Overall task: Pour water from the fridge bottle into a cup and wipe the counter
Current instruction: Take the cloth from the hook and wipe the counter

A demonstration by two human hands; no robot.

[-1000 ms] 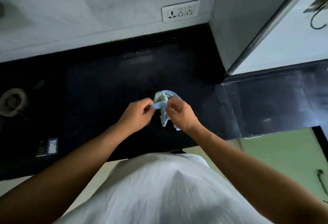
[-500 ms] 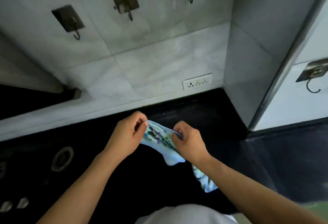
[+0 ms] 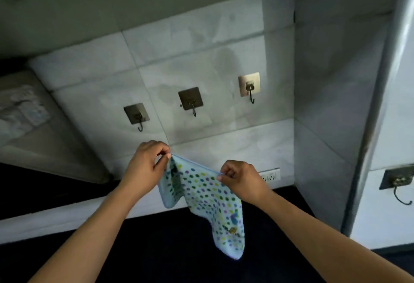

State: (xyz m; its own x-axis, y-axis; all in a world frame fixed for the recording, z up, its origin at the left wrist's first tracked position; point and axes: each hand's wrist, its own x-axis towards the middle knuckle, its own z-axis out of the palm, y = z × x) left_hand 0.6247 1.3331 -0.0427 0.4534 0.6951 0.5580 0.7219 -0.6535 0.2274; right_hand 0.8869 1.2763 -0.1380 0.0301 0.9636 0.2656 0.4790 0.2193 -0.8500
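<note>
A light blue cloth (image 3: 208, 197) with coloured dots hangs in the air above the black counter (image 3: 179, 249). My left hand (image 3: 145, 163) pinches its top left corner. My right hand (image 3: 242, 179) pinches the top edge further right. The cloth is stretched between both hands and its lower end dangles down to the right. No bottle or cup is in view.
Three adhesive hooks are stuck on the tiled wall above my hands: a dark left hook (image 3: 137, 115), a dark middle hook (image 3: 191, 101) and a pale right hook (image 3: 249, 86). A socket (image 3: 270, 174) sits low on the wall. Another hook (image 3: 396, 183) is on the white panel at right.
My view has tilted up from the counter to the wall. Both hands have lifted the bunched cloth off the counter and spread it open between them.
</note>
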